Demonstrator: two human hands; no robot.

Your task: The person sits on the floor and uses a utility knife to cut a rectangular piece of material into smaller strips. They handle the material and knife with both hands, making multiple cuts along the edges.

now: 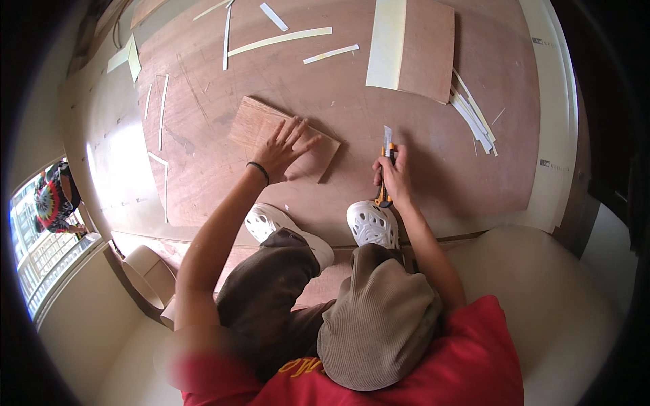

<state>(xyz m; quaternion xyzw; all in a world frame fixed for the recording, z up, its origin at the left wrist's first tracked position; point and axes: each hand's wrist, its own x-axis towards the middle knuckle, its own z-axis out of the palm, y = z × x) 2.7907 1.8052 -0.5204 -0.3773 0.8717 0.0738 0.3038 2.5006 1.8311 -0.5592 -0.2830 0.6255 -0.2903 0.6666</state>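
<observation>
A flat rectangular wooden board (pixel 254 122) lies slantwise on the brown sheet in front of me. My left hand (pixel 288 147) rests on top of it, fingers spread, and covers part of its middle. To the right, my right hand (pixel 396 172) grips an orange and black utility knife (pixel 384 193). Its blade (pixel 387 135) is out and points away from me, apart from the board.
A larger board with a pale strip (pixel 426 47) lies at the far right, thin cut strips (pixel 474 122) beside it. More pale strips (pixel 281 40) lie at the back and left. My white clogs (pixel 372 223) stand at the near edge. Another person (pixel 57 196) is at far left.
</observation>
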